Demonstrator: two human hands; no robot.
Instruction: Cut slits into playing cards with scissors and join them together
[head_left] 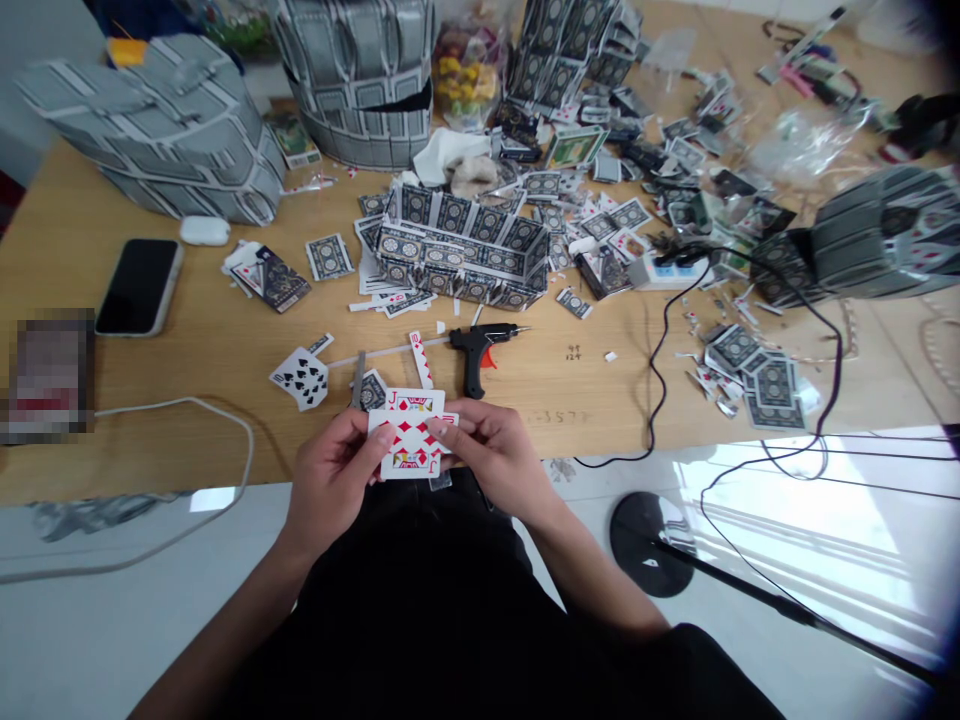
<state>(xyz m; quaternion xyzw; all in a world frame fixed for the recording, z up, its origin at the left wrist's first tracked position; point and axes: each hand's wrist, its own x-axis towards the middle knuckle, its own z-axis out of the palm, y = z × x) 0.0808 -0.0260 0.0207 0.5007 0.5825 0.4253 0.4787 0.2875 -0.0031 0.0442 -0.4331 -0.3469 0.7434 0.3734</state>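
Observation:
Both hands hold playing cards [412, 440] in front of my body at the table's near edge. A red jack shows behind a crosswise card with red diamonds. My left hand [334, 475] pinches the left side, thumb on top. On the right side, my right hand [499, 450] grips with its thumb over the front; the fingers behind are partly hidden. Just beyond lie a black glue gun [480, 350] with an orange trigger, a cut strip of a ten of diamonds [421, 360], a grey metal strip [359, 378] and a ten of spades [300, 378].
An open box made of folded cards [461, 250] stands mid-table. Woven card bags [352, 80] rise behind it. Loose cards and scraps cover the back right. A phone [140, 287] lies left. Black cables run from a power strip [667, 270] over the near edge.

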